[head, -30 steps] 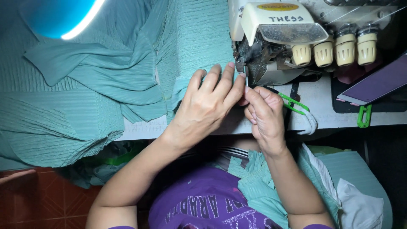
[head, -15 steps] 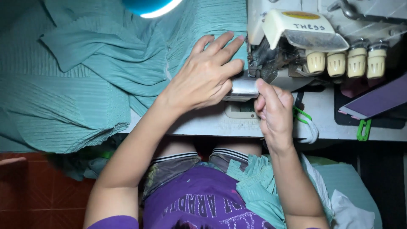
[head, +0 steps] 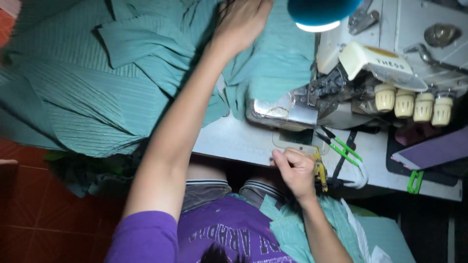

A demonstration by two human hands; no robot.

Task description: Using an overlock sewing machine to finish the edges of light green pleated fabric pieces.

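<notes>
step: repositioning | left hand [head: 241,19] spread flat on ribbed teal fabric [head: 97,97], 12 o'clock | right hand [head: 295,170] curled, contents unclear, 6 o'clock of grey-white overlock machine [head: 380,73] | next likely needs fabric edge fed squarely

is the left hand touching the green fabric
Touching. The head view shows the left hand lying flat on the green fabric beside the sewing machine, with no gap between palm and cloth.
</notes>
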